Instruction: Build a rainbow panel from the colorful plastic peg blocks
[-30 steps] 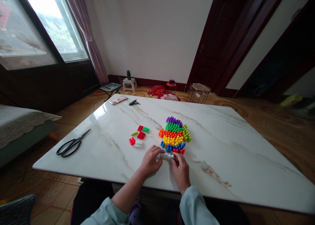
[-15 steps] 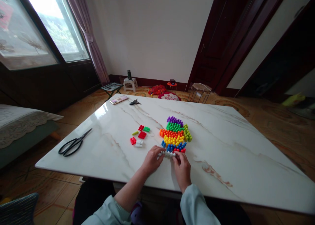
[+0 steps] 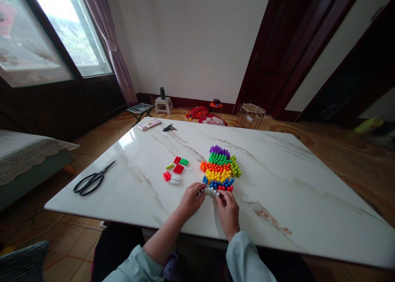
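Note:
A flat cluster of plastic beads lies on the marble table, in bands of purple, green, orange, yellow, blue and red. At its near edge my left hand and my right hand pinch a short row of white beads from either end, pressed against the cluster's red band. Both hands have curled fingers. Left of the cluster lie loose red, green, yellow and white pieces.
Black scissors lie near the table's left edge. A pink phone and a small black tool sit at the far corner. Stools and red items stand on the floor by the wall; a bed is at left.
Both hands have carried the white bead row away from me, up to the near edge of the coloured cluster.

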The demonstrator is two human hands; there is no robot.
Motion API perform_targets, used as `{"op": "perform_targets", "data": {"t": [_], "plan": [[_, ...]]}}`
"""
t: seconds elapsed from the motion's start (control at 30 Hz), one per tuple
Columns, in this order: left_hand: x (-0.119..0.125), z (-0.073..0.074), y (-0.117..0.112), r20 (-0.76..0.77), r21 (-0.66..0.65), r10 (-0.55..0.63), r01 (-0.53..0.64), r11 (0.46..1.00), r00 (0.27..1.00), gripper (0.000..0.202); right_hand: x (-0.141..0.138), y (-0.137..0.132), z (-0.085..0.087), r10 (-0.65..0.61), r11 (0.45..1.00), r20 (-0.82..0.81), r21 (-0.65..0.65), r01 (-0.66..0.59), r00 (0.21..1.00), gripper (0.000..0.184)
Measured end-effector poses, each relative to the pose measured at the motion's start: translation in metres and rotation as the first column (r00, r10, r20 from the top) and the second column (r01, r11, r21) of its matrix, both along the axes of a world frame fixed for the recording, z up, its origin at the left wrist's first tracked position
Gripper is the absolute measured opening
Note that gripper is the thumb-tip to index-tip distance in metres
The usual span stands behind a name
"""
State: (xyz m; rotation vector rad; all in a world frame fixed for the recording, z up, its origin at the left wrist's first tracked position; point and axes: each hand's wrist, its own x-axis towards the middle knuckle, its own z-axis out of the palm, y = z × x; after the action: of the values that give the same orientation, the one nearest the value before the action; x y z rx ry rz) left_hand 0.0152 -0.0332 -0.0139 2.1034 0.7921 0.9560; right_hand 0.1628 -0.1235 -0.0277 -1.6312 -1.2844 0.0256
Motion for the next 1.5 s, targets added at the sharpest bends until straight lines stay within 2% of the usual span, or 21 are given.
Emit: {"op": "perform_targets", "data": {"t": [0.13, 0.3, 0.47, 0.57, 0.67, 0.77, 0.9, 1.0, 1.13, 1.27, 1.4, 1.5], "plan": [[-0.001, 0.008, -0.005, -0.003, -0.017, -0.019, 0.019, 1.000, 1.000, 0.024, -0.003, -0.001, 0.005, 0.054, 0.998, 0.004, -0.042, -0.054, 0.999, 0.020], [-0.002, 0.012, -0.008, -0.004, -0.068, -0.079, 0.079, 0.995, 0.997, 0.023, -0.005, -0.003, 0.008, 0.154, 0.981, 0.051, -0.128, -0.146, 0.987, 0.033], [-0.002, 0.012, -0.008, 0.014, -0.119, -0.104, 0.105, 0.987, 0.994, 0.028, -0.008, -0.004, 0.011, 0.154, 0.977, 0.069, -0.162, -0.141, 0.986, 0.023], [-0.002, 0.011, -0.009, 0.017, -0.124, -0.122, 0.123, 0.985, 0.992, 0.029, -0.008, -0.008, 0.019, 0.165, 0.969, 0.088, -0.201, -0.145, 0.982, 0.022], [-0.003, 0.009, -0.009, 0.010, -0.117, -0.152, 0.152, 0.981, 0.988, 0.027, 0.006, -0.018, 0.029, 0.187, 0.947, 0.119, -0.287, -0.147, 0.975, 0.021], [-0.003, 0.009, -0.008, 0.003, -0.118, -0.162, 0.161, 0.980, 0.987, 0.023, 0.044, -0.027, 0.034, 0.154, 0.930, 0.145, -0.355, -0.094, 0.977, 0.020], [-0.003, 0.012, -0.007, -0.014, -0.127, -0.156, 0.153, 0.980, 0.988, 0.019, 0.106, -0.022, 0.032, 0.026, 0.940, 0.155, -0.339, 0.028, 0.988, 0.019], [-0.003, 0.014, -0.007, -0.020, -0.124, -0.142, 0.139, 0.982, 0.990, 0.017, 0.132, -0.005, 0.031, 0.003, 0.935, 0.158, -0.350, 0.053, 0.987, 0.020], [-0.002, 0.012, -0.006, -0.011, -0.118, -0.133, 0.131, 0.984, 0.991, 0.016, 0.137, 0.016, 0.033, 0.016, 0.939, 0.194, -0.339, 0.052, 0.981, 0.019], [-0.001, 0.011, -0.006, -0.006, -0.111, -0.134, 0.132, 0.985, 0.991, 0.015, 0.133, 0.024, 0.031, 0.014, 0.954, 0.181, -0.296, 0.041, 0.983, 0.022], [0.000, 0.012, -0.006, 0.000, -0.119, -0.133, 0.132, 0.984, 0.991, 0.014, 0.132, 0.024, 0.023, -0.051, 0.979, 0.069, -0.192, 0.064, 0.996, 0.030], [0.000, 0.010, -0.006, 0.000, -0.110, -0.141, 0.140, 0.984, 0.990, 0.014, 0.128, 0.018, 0.019, -0.138, 0.985, 0.023, -0.102, 0.140, 0.990, 0.035]]}}
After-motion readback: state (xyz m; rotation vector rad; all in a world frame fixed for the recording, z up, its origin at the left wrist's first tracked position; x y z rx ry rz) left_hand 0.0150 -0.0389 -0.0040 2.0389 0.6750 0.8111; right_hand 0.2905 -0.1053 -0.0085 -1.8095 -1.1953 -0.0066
